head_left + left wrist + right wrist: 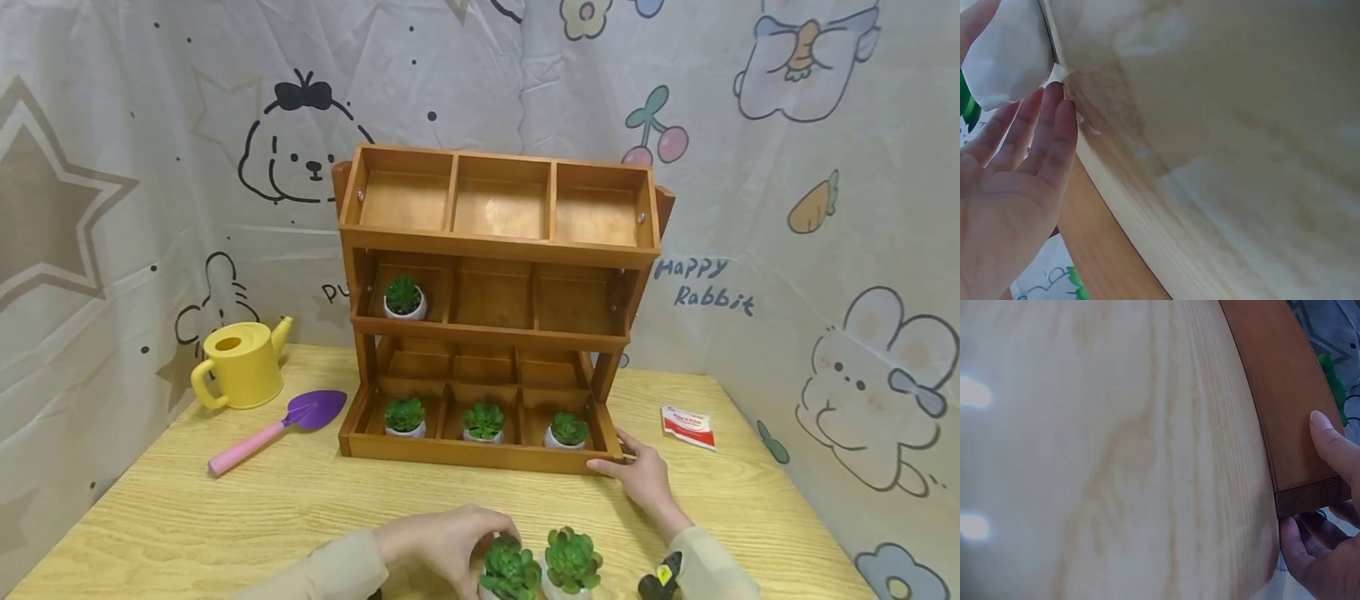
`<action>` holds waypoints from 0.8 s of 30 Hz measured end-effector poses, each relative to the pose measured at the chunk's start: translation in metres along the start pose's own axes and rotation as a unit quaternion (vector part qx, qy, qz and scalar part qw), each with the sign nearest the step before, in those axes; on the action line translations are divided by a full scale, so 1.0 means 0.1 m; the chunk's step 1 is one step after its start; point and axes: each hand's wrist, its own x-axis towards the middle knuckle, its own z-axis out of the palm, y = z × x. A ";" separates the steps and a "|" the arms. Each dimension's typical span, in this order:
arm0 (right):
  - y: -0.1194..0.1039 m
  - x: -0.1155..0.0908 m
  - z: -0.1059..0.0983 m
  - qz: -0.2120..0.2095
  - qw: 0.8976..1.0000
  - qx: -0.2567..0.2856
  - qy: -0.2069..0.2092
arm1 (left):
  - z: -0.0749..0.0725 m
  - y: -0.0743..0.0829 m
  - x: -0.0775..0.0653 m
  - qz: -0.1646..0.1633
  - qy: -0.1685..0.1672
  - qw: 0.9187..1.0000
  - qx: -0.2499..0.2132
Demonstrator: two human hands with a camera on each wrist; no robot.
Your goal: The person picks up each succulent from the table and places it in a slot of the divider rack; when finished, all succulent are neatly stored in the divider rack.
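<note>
My left hand (447, 540) holds a small potted succulent (510, 570) at the front edge of the view. Its white pot (1010, 56) sits between thumb and fingers in the left wrist view. Right beside it stands a second potted succulent (572, 562). My right hand (647, 482) grips the front right corner of a tiered wooden planter shelf (480, 330), thumb on the front board (1291, 425) and fingers round the end. The bottom tier bears three potted succulents, one per front compartment. Another potted succulent (404, 298) stands in the middle tier's left compartment.
A yellow watering can (243, 367) and a purple trowel (315, 409) with a pink handle are left of the shelf. A red and white packet (688, 427) lies to its right. Printed cloth (465, 75) hangs behind the wooden table (300, 500).
</note>
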 end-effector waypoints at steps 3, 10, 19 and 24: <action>0.01 0.00 -0.01 0.000 1.000 -0.001 0.001 | 0.00 0.00 0.01 0.000 0.000 1.000 0.005; 0.00 0.00 0.00 -0.003 1.000 -0.007 -0.001 | 0.03 -0.02 0.05 0.018 0.001 0.999 0.037; 0.00 0.00 0.00 -0.002 1.000 -0.006 0.001 | 0.02 -0.03 0.10 0.026 -0.013 0.999 0.033; -0.01 0.01 0.01 0.000 1.000 -0.009 -0.002 | 0.02 -0.03 0.09 0.029 -0.008 0.999 0.032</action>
